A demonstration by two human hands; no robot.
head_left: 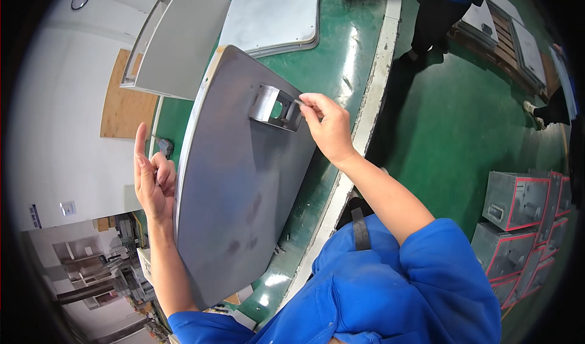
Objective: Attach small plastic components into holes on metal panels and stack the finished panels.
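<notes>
A large grey sheet-metal panel point(234, 179) stands tilted in front of me, its long edge beside my left hand. A small open metal box bracket point(268, 105) sticks out from its upper face, with green showing through its opening. My right hand point(329, 124) is at the bracket's right edge, thumb and fingers pinching a small dark metal piece point(299, 102); its exact kind is too small to tell. My left hand point(153, 182) is by the panel's left edge, index finger pointing up and other fingers curled; what they hold, if anything, is hidden.
The panel is over a green work surface point(344, 45) with a pale edge point(372, 94). Beyond are stacked grey panels point(271, 15), a tall metal cover point(183, 39) and a power tool point(164, 147). Another person point(436, 21) stands at upper right; metal boxes point(515, 201) are stacked at right.
</notes>
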